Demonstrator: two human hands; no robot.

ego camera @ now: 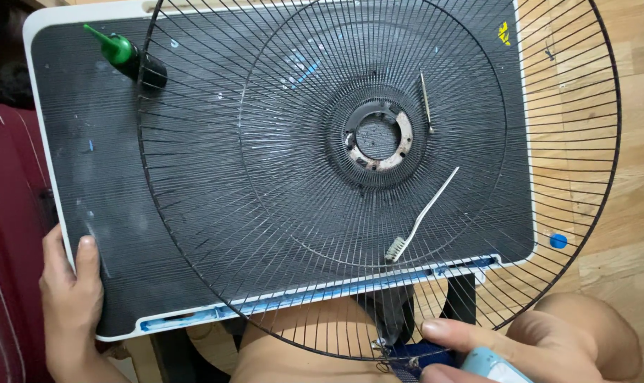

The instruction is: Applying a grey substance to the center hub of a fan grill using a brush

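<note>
At left edge: left hand (70, 298) clenched on counter (87, 177) rim, thumb on top | upper left: green-capped bottle (127, 57) under grille rim | centre: fan grille (378, 177) flat on counter, toothbrush (421, 216) and screwdriver (426, 101) atop | bottom right: right hand (527, 347) fingers grasping pale blue tool (492, 365) at rim clip | best done bracing counter firmly, working clip gently.

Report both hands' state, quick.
Left hand: closed on the edge of the lap table.
Right hand: holding a light blue object beside the fan guard.
</note>
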